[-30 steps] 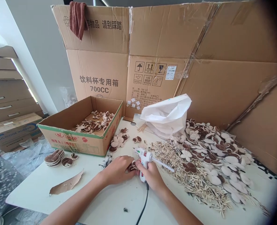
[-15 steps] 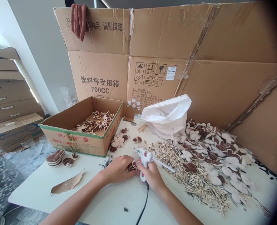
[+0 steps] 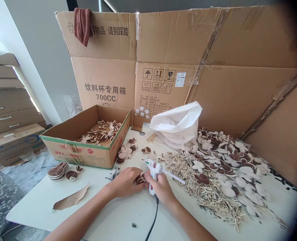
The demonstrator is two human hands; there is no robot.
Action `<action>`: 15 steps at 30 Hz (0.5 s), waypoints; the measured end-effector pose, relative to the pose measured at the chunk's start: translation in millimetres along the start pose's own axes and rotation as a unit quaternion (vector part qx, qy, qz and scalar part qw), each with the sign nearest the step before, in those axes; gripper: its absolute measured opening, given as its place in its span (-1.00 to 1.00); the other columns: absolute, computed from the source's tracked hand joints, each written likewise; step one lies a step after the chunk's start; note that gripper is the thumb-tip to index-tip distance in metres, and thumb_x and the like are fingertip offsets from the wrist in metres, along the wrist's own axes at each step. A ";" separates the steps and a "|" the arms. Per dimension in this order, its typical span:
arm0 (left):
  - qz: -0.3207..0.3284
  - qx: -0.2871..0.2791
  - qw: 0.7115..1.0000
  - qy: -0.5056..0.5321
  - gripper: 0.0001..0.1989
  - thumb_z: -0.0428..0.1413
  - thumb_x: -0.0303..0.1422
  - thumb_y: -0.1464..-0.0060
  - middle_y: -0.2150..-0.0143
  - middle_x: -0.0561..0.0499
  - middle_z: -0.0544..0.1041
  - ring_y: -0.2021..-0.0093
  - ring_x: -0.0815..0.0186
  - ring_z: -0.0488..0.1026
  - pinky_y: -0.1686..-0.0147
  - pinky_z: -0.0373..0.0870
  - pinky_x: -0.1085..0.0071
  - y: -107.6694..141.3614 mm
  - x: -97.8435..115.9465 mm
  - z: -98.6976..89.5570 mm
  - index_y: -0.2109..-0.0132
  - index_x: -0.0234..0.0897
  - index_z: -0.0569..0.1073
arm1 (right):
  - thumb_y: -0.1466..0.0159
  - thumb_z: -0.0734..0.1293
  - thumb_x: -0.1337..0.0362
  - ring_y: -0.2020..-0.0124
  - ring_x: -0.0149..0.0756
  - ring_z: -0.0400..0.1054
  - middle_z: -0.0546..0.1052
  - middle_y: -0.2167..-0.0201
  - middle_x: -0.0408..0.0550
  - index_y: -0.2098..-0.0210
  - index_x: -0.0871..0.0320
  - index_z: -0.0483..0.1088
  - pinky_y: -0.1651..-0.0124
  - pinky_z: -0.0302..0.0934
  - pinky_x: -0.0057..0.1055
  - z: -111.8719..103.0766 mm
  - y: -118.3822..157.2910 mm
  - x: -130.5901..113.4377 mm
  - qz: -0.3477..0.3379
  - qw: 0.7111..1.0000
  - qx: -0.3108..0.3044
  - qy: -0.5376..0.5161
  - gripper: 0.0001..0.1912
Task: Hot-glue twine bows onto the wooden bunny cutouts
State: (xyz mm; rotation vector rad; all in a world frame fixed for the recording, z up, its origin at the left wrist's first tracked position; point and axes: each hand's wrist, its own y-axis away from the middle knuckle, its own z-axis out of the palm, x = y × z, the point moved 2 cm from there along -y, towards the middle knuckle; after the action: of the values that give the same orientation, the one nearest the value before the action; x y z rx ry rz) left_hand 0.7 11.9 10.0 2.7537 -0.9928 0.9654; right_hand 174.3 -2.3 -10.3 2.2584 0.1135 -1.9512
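Here, left hand (image 3: 125, 182) pinching a small brown flower piece (image 3: 140, 180), right hand (image 3: 161, 189) clamped around a glue gun (image 3: 155, 168), hands almost touching, over a white table (image 3: 128, 217), beside a heap of dried petals and twigs (image 3: 213, 167)

A brown towel (image 3: 82, 26) hangs on the upright carton (image 3: 168, 40); a white sack (image 3: 175, 125), apparently woven plastic, slumps against it.

The left hand (image 3: 125, 183) and right hand (image 3: 161, 189) are bare, as are the slim forearms (image 3: 79, 212) entering along the lower edge of the frame.
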 end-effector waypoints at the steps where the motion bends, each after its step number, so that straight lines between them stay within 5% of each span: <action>1: 0.000 0.000 1.000 -0.001 -0.87 0.10 -0.29 -0.14 0.40 0.03 0.45 0.44 0.32 0.27 0.45 0.05 0.42 0.0 -0.2 0.1 0.34 -0.23 0.40 | -0.27 0.34 0.00 0.64 -0.36 0.25 0.42 0.62 -0.16 0.48 0.10 0.38 0.58 0.15 -0.44 0.1 0.0 0.1 0.001 1.000 0.000 0.000 -0.66; 15: 0.001 0.005 1.000 -0.012 -0.89 0.12 -0.32 -0.11 0.42 0.06 0.43 0.45 0.34 0.24 0.46 0.03 0.42 0.1 -1.0 1.6 0.35 -0.23 0.38 | -0.30 0.33 0.05 0.64 -0.38 0.23 0.40 0.61 -0.18 0.44 0.11 0.39 0.59 0.15 -0.46 0.4 -0.2 3.3 0.004 1.000 -0.004 0.006 -0.70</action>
State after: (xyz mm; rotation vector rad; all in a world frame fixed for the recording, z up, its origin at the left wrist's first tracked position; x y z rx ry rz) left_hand 0.9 12.0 8.2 2.7792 -0.9968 0.9415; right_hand 174.4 -2.3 -13.6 2.2633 0.1131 -1.9300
